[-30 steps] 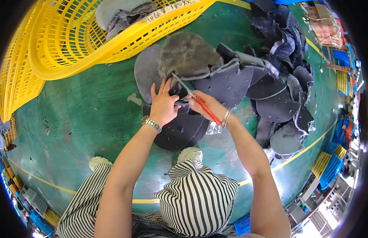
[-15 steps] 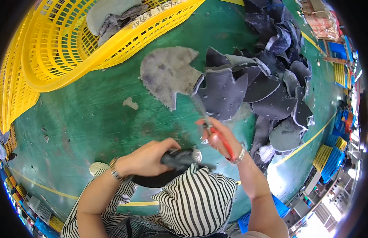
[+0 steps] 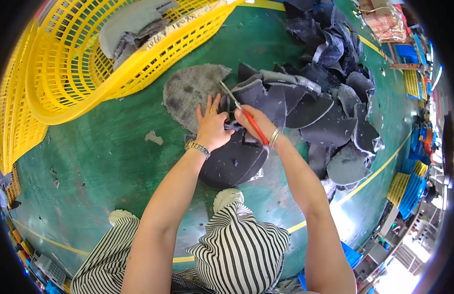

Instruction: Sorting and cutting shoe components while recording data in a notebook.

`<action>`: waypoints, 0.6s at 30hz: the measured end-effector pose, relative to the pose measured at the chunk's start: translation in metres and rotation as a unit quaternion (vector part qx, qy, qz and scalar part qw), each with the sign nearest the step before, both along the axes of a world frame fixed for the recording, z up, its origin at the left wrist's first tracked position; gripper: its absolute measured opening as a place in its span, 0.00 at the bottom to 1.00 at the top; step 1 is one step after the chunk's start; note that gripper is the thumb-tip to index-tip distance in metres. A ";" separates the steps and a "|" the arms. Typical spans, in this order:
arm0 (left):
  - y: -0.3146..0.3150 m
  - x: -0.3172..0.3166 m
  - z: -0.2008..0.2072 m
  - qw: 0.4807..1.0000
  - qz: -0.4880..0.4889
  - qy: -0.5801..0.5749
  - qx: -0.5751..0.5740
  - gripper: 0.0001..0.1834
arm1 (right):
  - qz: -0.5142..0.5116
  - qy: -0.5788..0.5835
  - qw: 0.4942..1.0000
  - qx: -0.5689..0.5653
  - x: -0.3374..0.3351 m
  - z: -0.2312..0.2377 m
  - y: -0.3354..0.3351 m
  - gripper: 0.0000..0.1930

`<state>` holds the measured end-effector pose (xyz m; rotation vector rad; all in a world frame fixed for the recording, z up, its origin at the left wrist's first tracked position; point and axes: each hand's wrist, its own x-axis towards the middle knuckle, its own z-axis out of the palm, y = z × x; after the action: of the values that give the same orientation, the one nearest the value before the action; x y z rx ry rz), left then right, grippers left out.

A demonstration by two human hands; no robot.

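My right hand is closed round red-handled scissors, whose narrow metal blade points up and left over a grey fuzzy fabric piece. Close beside it, my left hand has some fingers stretched over the grey piece's lower edge. Its thumb and index finger pinch a fold of dark fabric. Below the hands, a dark smooth-faced fabric piece lies on the floor, partly covered by the left hand. The exact hold under that hand is hidden.
A heap of dark cut pieces spreads to the right. Large yellow baskets stand at upper left, one holding grey pieces. A pale scrap lies on the green floor. My shoe is just below the dark piece.
My left hand has moved from near my knee up to the grey piece, and the dark piece there now lies on the floor. The scissors have moved up and left.
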<state>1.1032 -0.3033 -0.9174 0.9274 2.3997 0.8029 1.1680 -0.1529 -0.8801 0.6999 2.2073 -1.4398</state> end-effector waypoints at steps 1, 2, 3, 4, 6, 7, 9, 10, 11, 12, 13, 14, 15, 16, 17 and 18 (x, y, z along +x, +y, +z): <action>-0.004 -0.004 -0.001 1.000 0.002 0.006 -0.001 0.15 | 0.020 0.072 0.997 0.012 0.002 -0.002 -0.005 0.22; -0.003 -0.006 0.001 0.999 -0.003 -0.020 0.044 0.14 | 0.005 0.111 0.994 -0.014 0.007 -0.001 0.000 0.25; -0.011 -0.010 0.002 0.996 -0.006 -0.041 0.078 0.13 | 0.007 0.116 0.993 -0.019 0.006 0.011 -0.004 0.25; -0.021 -0.011 0.004 0.990 0.016 -0.075 0.115 0.13 | 0.009 0.107 0.989 -0.102 0.006 0.027 -0.006 0.26; -0.035 -0.013 0.017 0.986 0.017 -0.083 0.141 0.13 | 0.027 0.091 0.978 -0.187 0.010 0.044 -0.007 0.29; -0.043 -0.013 0.023 0.981 0.016 -0.094 0.169 0.13 | 0.029 0.096 0.976 -0.192 0.011 0.047 -0.011 0.29; -0.056 -0.012 0.041 0.977 0.024 -0.098 0.190 0.13 | -0.001 0.081 0.968 -0.238 0.014 0.055 -0.016 0.30; -0.064 -0.013 0.056 0.979 0.000 -0.135 0.151 0.13 | -0.008 0.083 0.974 -0.212 0.015 0.057 -0.020 0.30; -0.068 -0.013 0.073 0.977 -0.026 -0.174 0.120 0.13 | -0.008 0.089 0.974 -0.207 0.018 0.061 -0.020 0.30; -0.076 -0.014 0.089 0.974 -0.065 -0.193 0.100 0.15 | -0.075 0.088 0.971 -0.210 0.022 0.060 -0.021 0.30; -0.084 -0.018 0.109 0.969 -0.102 -0.211 0.078 0.16 | -0.142 0.087 0.963 -0.214 0.025 0.060 -0.023 0.30; -0.090 -0.024 0.134 0.971 -0.097 -0.197 0.092 0.19 | -0.224 0.087 0.930 -0.278 0.026 0.058 -0.023 0.30; -0.095 -0.033 0.163 0.974 -0.091 -0.182 0.102 0.21 | -0.288 0.099 0.894 -0.328 0.027 0.061 -0.026 0.26; -0.097 -0.046 0.198 0.986 -0.031 -0.124 0.111 0.27 | -0.278 0.120 0.895 -0.329 0.031 0.060 -0.025 0.27; -0.099 -0.065 0.232 0.992 0.012 -0.103 0.074 0.30 | -0.271 0.137 0.897 -0.320 0.040 0.061 -0.020 0.27; -0.115 -0.087 0.252 0.996 0.023 0.046 0.068 0.32 | -0.270 0.145 0.894 -0.328 0.043 0.066 -0.023 0.27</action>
<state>1.0164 -0.4187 -0.6655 0.9851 2.4791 0.9702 1.2112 -0.1755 -0.8139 0.9239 1.5605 -2.5368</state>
